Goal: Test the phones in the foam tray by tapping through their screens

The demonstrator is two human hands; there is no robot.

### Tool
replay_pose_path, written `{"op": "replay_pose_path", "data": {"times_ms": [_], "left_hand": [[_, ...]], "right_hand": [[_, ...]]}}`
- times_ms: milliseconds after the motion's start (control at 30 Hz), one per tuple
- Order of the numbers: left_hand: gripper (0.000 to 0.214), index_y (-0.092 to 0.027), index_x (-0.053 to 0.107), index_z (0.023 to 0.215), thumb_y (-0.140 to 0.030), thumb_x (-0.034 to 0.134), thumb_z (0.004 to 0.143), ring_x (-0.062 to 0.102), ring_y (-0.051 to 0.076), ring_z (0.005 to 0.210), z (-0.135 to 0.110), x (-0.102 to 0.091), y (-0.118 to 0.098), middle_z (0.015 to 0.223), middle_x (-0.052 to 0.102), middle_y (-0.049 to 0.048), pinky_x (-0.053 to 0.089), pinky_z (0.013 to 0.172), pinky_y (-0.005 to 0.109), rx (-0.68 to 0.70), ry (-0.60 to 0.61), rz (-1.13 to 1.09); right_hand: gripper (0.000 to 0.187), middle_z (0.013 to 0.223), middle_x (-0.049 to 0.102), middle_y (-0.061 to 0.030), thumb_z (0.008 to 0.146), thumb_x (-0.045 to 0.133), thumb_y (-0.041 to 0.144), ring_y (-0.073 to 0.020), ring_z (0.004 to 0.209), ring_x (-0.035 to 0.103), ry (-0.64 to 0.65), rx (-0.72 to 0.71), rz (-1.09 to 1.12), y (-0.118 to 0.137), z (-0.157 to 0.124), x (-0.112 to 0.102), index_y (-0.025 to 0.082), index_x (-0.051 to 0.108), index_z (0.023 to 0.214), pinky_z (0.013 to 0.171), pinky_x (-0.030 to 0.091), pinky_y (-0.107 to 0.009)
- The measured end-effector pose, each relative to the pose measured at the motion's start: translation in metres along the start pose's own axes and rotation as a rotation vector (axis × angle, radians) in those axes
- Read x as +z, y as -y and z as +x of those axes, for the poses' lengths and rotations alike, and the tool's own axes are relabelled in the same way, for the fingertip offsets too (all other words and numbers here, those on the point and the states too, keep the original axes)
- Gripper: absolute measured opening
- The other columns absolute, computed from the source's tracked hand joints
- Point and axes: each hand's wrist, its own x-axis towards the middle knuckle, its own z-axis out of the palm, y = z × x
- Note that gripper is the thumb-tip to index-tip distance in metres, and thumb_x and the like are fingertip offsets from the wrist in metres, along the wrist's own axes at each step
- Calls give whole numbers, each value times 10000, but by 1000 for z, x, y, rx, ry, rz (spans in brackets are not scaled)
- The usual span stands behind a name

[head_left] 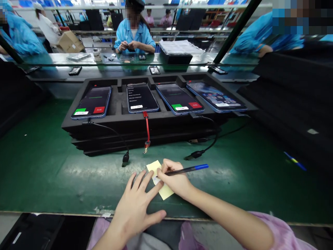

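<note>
My right hand (178,178) grips a pen (186,170) with a blue end, its tip down on a yellow sticky note (166,191). Spread flat beside it, my left hand (137,199) has its fingertips at the note's left edge. The note lies on the green tabletop, partly covered by both hands. Beyond them, several smartphones rest in a black foam tray: a phone (93,100) at the left, one with a text menu (142,97), and others to the right. A red cable (147,128) hangs from the menu phone.
The black foam tray (145,119) sits atop a stack of similar trays. Black cable plugs (125,158) dangle onto the green table (52,180). A blue-and-yellow strip (295,160) lies at right. Across the line, a person in blue (135,34) handles small parts.
</note>
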Motion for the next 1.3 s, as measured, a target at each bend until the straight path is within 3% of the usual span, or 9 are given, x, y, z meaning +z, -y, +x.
{"op": "replay_pose_path", "data": {"times_ms": [133, 367, 1300], "left_hand": [[656, -291, 382, 1365, -455, 612, 773, 426, 345, 1236, 0, 1, -1, 1419, 396, 91, 432, 943, 585, 12, -40, 15], [643, -290, 406, 1351, -458, 620, 768, 427, 345, 1229, 0, 0, -1, 1414, 402, 95, 433, 937, 579, 12, -46, 15], [673, -297, 343, 1387, -450, 609, 788, 365, 352, 1284, -1, 1, 0, 1457, 330, 93, 384, 981, 596, -19, 48, -45]], "right_hand": [[250, 411, 300, 76, 599, 465, 205, -63, 408, 284, -14, -38, -29, -1, -2, 2, 215, 256, 461, 408, 258, -195], [243, 414, 296, 73, 595, 447, 209, -65, 404, 279, 9, -65, -61, 1, -1, 3, 218, 243, 464, 392, 250, -191], [262, 414, 287, 72, 613, 459, 202, -70, 405, 270, 29, -61, -95, 2, -1, 4, 218, 237, 475, 398, 257, -194]]}}
